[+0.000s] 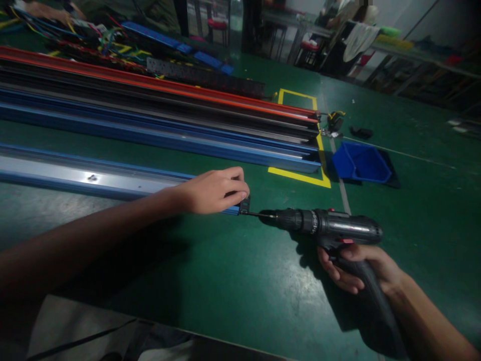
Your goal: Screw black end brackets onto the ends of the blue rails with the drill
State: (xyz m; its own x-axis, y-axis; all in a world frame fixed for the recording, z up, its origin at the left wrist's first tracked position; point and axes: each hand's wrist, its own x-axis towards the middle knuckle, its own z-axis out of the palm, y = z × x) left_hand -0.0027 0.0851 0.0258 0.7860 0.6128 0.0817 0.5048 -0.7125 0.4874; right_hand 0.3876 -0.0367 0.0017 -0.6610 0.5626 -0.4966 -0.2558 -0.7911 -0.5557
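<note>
My right hand [361, 263] is wrapped round the handle of a black cordless drill [338, 228], which points left. The drill's long thin bit reaches a small black end cap [245, 204] at the tip of a blue and silver metal profile [112, 176]. My left hand [218, 190] lies over that end of the profile, its fingers curled down on the end cap. Part of the cap is hidden beneath the fingers. The profile lies lengthwise on the green table [225, 271], running out of view on the left.
Beyond the profile lie several long blue, black and orange rails [180, 125], ending inside yellow tape marks [300, 176]. A blue bin [363, 163] stands to their right. Loose coloured wires [116, 45] and a person's hand [52, 12] are at the back left.
</note>
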